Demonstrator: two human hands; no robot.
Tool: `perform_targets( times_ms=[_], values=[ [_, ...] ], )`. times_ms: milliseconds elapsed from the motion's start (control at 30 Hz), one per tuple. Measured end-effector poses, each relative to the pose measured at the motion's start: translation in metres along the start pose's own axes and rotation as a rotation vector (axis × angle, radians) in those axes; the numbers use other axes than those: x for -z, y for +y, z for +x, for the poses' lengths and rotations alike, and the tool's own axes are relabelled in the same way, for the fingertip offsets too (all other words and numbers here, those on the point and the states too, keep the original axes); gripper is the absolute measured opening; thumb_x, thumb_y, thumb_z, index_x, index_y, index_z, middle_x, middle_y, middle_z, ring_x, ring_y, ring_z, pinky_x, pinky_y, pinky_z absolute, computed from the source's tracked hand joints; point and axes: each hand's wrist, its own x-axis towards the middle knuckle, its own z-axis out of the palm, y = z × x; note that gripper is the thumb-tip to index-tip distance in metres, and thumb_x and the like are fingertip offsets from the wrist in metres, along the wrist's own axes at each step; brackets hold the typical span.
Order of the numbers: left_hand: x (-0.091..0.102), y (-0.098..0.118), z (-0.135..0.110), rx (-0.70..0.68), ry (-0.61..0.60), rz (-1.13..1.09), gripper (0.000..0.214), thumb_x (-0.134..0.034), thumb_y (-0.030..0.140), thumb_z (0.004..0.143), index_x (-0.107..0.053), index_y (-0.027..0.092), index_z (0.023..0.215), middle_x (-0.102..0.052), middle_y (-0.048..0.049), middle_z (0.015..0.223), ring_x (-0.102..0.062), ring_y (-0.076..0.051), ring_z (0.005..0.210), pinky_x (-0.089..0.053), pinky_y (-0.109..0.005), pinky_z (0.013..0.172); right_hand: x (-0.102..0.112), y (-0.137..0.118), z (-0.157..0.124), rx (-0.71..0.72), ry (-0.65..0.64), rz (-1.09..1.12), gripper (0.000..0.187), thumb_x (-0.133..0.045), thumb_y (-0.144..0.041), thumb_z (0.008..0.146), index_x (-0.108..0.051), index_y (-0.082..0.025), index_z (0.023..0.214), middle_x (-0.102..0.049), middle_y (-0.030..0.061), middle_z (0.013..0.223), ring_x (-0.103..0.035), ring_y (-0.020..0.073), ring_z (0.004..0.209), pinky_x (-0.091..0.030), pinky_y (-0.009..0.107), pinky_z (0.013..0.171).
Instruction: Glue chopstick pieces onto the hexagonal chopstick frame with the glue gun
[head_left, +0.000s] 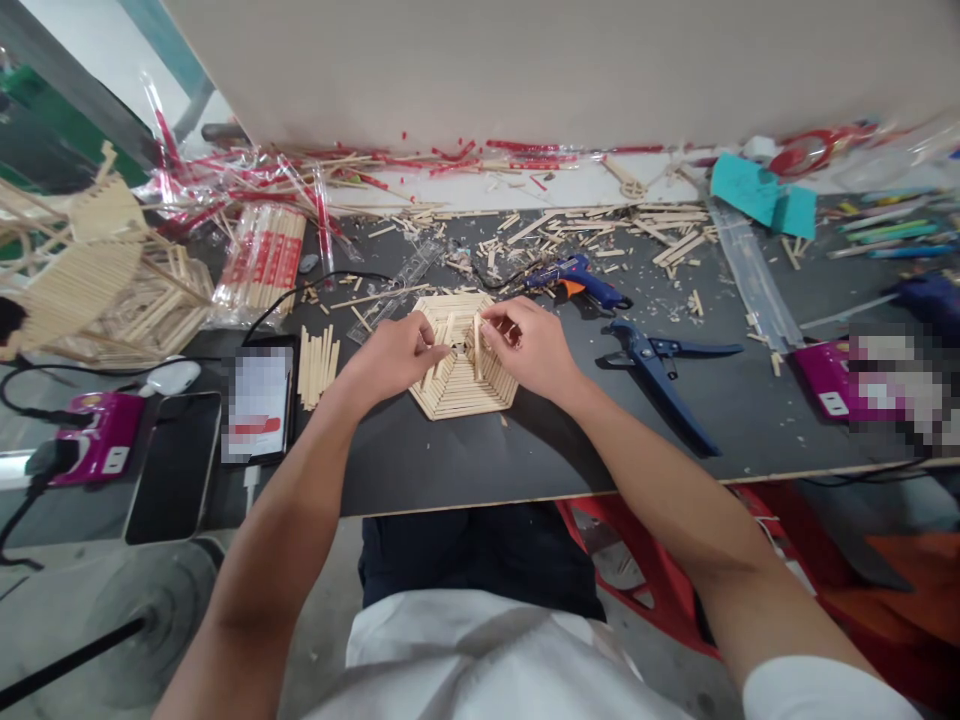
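Observation:
A flat hexagon built of pale wooden sticks (459, 385) lies on the dark table (525, 450) in front of me. My left hand (394, 352) rests on its left side, fingers pinched on a short wooden stick (444, 340) lying over the centre. My right hand (525, 343) covers the hexagon's upper right, fingers curled and pinched on an upright stick (477, 345) near the middle. Both hands nearly meet above the hexagon.
A blue glue gun (581, 281) and blue cutters (660, 370) lie to the right. A bundle of cut sticks (317, 365), a phone (257, 403) and a dark tablet (174, 465) sit left. Stick scraps and red wrappers litter the back; a wooden stick model (105, 280) stands far left.

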Motion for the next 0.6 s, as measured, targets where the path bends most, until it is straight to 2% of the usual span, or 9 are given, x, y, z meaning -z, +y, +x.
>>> perform_targets(
  times_ms=[233, 400, 500, 600],
  values=[
    [-0.004, 0.005, 0.001, 0.016, 0.058, 0.139, 0.030, -0.064, 0.044, 0.090, -0.060, 0.021, 0.069, -0.072, -0.0071, 0.071, -0.066, -0.024, 0.071, -0.044, -0.036, 0.068, 0.000, 0.000, 0.000, 0.004, -0.009, -0.013, 0.017, -0.059, -0.027, 0.093, -0.071, -0.017, 0.099, -0.072, 0.0078, 0.094, -0.060, 0.0159, 0.070, -0.052, 0.033, 0.073],
    [-0.010, 0.004, 0.002, -0.105, 0.116, -0.052, 0.022, -0.053, 0.034, 0.096, -0.067, 0.017, 0.097, -0.075, -0.0058, 0.079, -0.070, -0.021, 0.077, -0.049, -0.032, 0.074, -0.001, 0.004, 0.001, 0.017, -0.018, -0.045, 0.015, -0.060, -0.023, 0.091, -0.073, -0.017, 0.091, -0.071, 0.0050, 0.084, -0.058, 0.0155, 0.068, -0.049, 0.032, 0.073],
    [-0.006, 0.001, 0.002, -0.082, 0.208, -0.122, 0.021, -0.052, 0.028, 0.096, -0.068, 0.017, 0.105, -0.077, -0.0055, 0.087, -0.069, -0.017, 0.075, -0.050, -0.029, 0.075, -0.001, 0.008, 0.002, 0.025, -0.036, -0.048, 0.012, -0.062, -0.021, 0.089, -0.072, -0.017, 0.087, -0.070, 0.0037, 0.079, -0.057, 0.0151, 0.067, -0.048, 0.031, 0.072],
    [0.011, -0.002, -0.002, -0.017, 0.306, -0.048, 0.021, -0.057, 0.028, 0.093, -0.071, 0.018, 0.106, -0.077, -0.0066, 0.095, -0.069, -0.017, 0.079, -0.051, -0.030, 0.081, -0.001, 0.010, 0.002, 0.012, -0.061, -0.037, 0.011, -0.062, -0.021, 0.089, -0.072, -0.018, 0.087, -0.071, 0.0039, 0.081, -0.057, 0.0151, 0.067, -0.047, 0.031, 0.071]
  ],
)
